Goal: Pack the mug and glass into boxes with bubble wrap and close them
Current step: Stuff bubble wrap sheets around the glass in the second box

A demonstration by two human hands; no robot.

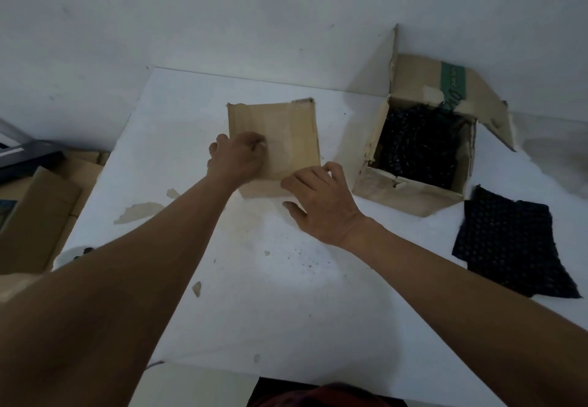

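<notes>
The closed box (pixel 280 139) hides its contents from me; black bubble wrap (pixel 416 145) in the open box (pixel 407 196) covers whatever lies beneath.

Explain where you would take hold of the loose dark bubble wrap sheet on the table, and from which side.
Pinch the bubble wrap sheet at its left edge, coming from the left over bare table. It lies flat and limp, so only an edge gives purchase, and its far corner sits close to the open box. The right hand, on the closed box, is nearest.
</notes>
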